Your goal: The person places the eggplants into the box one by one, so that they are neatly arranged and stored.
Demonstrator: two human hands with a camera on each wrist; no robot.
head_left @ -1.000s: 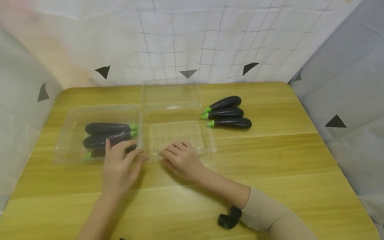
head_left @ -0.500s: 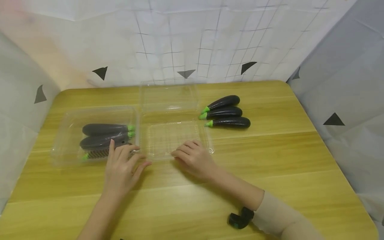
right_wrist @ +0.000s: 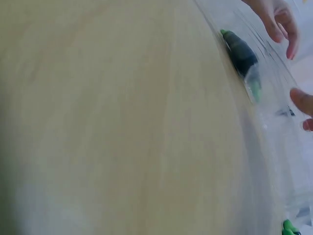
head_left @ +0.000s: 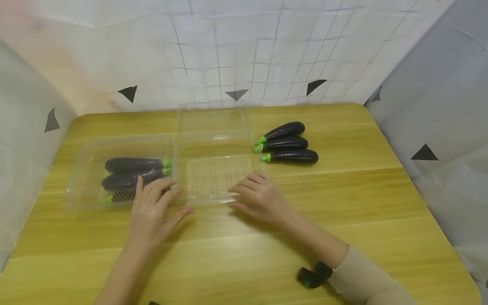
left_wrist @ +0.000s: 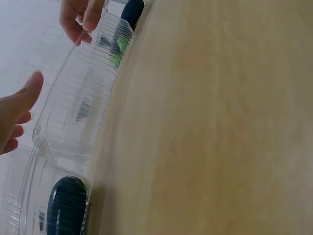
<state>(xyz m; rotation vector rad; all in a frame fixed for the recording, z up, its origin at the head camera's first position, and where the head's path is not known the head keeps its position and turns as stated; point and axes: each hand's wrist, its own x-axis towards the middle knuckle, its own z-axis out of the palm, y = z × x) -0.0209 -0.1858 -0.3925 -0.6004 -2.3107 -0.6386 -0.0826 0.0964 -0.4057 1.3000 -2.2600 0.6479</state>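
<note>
Hands first: we see our left hand point(head_left: 152, 209) spread flat, fingers straight and apart, its fingertips over the near right corner of the closed clear box point(head_left: 87, 169) that lies on the left of the wooden table point(head_left: 343, 203); we cannot tell whether the palm rests on the wood or hovers just above it; nothing is gripped. Our right hand point(head_left: 261, 197) lies beside it, fingers loosely bent, the fingertips touching the near rim of the open clear tray point(head_left: 213, 178) at its right corner; it pinches nothing that we can make out. Inside the closed box lie three dark eggplants point(head_left: 131, 164), side by side, two with green caps pointing right, the nearest one partly hidden under our left fingers. The open tray sits in the middle of the table, just right of the closed box and touching it; its lid point(head_left: 215, 123) stands folded back toward the wall. To the right of the tray, near but apart from it, three loose eggplants point(head_left: 287, 144) lie in a close row, green caps toward the tray. From the left wrist view the ribbed tray wall point(left_wrist: 85, 103) shows blurred, with our other hand's fingers point(left_wrist: 80, 17) at its far edge.
</note>
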